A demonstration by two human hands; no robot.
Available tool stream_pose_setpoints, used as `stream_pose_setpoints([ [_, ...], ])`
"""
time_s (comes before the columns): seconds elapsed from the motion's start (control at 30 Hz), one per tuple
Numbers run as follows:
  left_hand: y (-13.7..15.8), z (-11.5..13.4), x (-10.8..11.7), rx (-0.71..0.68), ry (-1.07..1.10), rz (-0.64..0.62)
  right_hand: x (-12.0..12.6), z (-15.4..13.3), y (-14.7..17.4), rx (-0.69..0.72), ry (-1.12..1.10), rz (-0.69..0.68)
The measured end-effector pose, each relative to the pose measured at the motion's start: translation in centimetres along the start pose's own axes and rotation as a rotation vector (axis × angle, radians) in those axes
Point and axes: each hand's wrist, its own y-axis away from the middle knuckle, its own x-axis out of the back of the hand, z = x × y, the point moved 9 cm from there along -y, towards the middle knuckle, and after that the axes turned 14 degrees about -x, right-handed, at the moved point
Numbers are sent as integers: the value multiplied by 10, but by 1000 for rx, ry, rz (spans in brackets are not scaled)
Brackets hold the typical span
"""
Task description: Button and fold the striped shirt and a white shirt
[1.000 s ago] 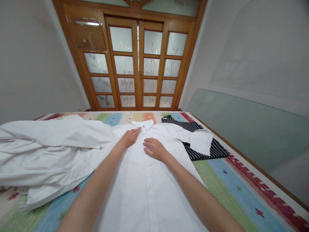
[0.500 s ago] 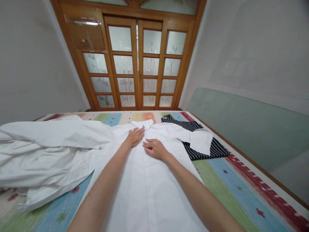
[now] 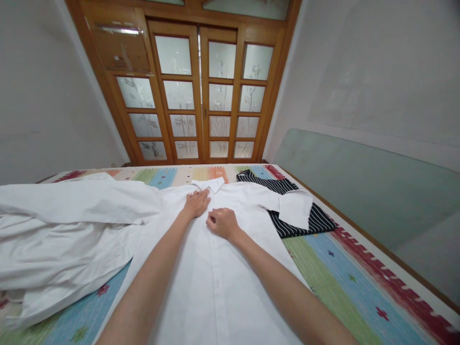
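Note:
A white button-up shirt [image 3: 237, 287] lies spread face up on a striped, patterned bed cover, its collar [image 3: 212, 183] at the far end. My left hand [image 3: 197, 203] rests palm down on the shirt front just below the collar, fingers stretched out. Slightly nearer and to the right, my right hand [image 3: 222, 223] has its fingers curled in a pinch at the button placket. The fingertips are partly hidden, but they touch the shirt's fabric there. The shirt's short right-hand sleeve [image 3: 295, 209] overlaps a black-and-white striped garment.
On the left lies more crumpled white cloth [image 3: 64, 249], overlapping the shirt's side. The folded striped garment [image 3: 321, 219] is at the right. Beneath everything is the colourful bed cover [image 3: 323, 268]. A pale green panel [image 3: 352, 182] borders the right side; wooden glazed doors [image 3: 201, 96] stand beyond.
My right hand's fingers, looser and more spread before, have curled into a pinch at the placket. My left hand stays flat below the collar. The whole view has shifted slightly.

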Motion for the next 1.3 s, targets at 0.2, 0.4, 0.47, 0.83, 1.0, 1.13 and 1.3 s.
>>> stream_pose_setpoints([
  [0.2,-3,10,10,-25,-45,82,-2,1,-1,11,-4,-13],
  [0.4,7,9,25,57,-106,196,2,-3,-1,87,-25,65],
  [0.47,10,10,27,62,-113,211,1,-2,-1,85,-22,65],
  [0.83,50,33,19,-65,-105,128,-13,10,-8,-48,3,-34],
  [1.0,63,54,17,-160,16,138,-10,12,-8,-62,-16,-27],
  [1.13,66,68,19,-210,181,205,-11,15,-10,-57,-64,-31],
  [1.3,67,63,22,-175,279,249,-11,25,-14,-100,-214,-51],
])
